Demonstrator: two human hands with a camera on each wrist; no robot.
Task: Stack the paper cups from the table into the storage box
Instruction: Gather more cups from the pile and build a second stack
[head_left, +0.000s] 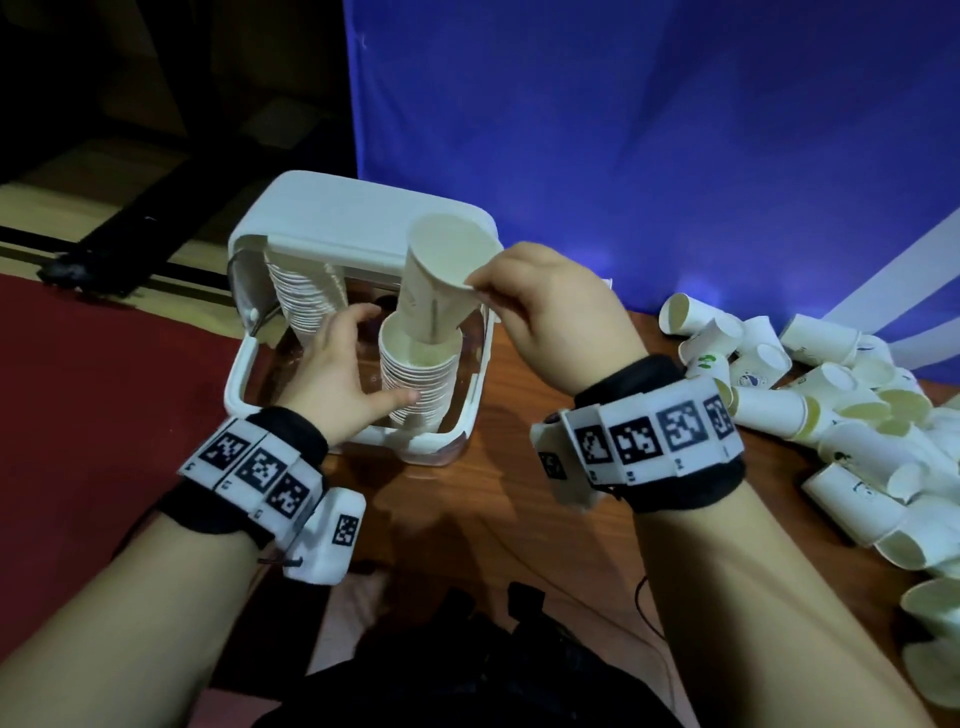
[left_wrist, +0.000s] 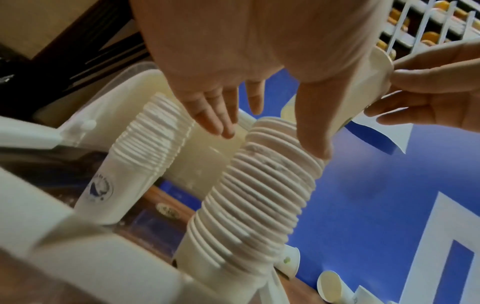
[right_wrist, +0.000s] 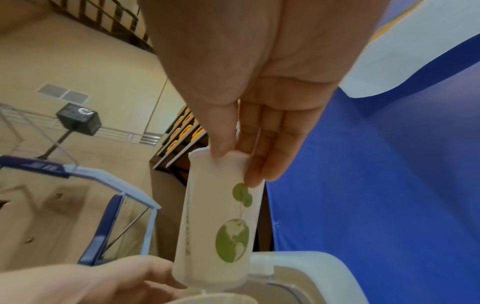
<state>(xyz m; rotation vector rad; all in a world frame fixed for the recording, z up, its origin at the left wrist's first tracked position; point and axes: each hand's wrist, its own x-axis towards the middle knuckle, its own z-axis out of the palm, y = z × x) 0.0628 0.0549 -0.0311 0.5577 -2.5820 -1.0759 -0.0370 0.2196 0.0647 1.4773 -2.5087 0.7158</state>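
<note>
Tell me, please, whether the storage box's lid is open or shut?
Open. The lid stands raised behind the storage box, and two cup stacks stand exposed inside as the right hand lowers a cup.

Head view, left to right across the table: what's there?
Far cup stack → left hand → near cup stack → right hand → loose cups pile.

Behind my tabletop (head_left: 524, 499) hung a blue backdrop (head_left: 649, 130); a red mat (head_left: 104, 395) lay to the left, yellow seats (right_wrist: 185, 131) were stacked far off, black cable (head_left: 644, 597) near the edge.
</note>
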